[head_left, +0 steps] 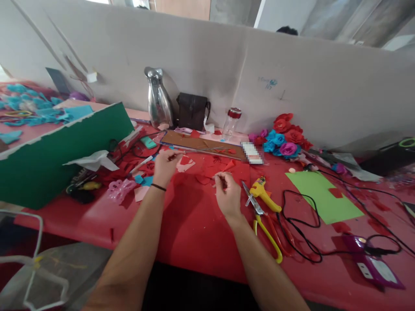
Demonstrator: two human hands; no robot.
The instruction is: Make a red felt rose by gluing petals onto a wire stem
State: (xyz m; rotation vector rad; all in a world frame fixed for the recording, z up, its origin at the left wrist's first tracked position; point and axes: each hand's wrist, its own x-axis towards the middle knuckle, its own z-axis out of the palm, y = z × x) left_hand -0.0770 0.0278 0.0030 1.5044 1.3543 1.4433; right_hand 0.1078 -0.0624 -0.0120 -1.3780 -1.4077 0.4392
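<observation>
My left hand is raised over the red table, its thumb and fingers closed in a pinch; whatever it may hold is too small to make out. Beside it lies a pale pink scrap with red paper on it. My right hand is also pinched, close to red paper scraps, and its fingertips hide what is between them. To its right lie scissors with yellow handles, blades partly apart, and a yellow hot glue gun with a black cord.
A green board stands at the left. A steel jug, dark bag, red-lidded jar and paper flowers line the wall. A lime-green sheet and a purple power strip lie right.
</observation>
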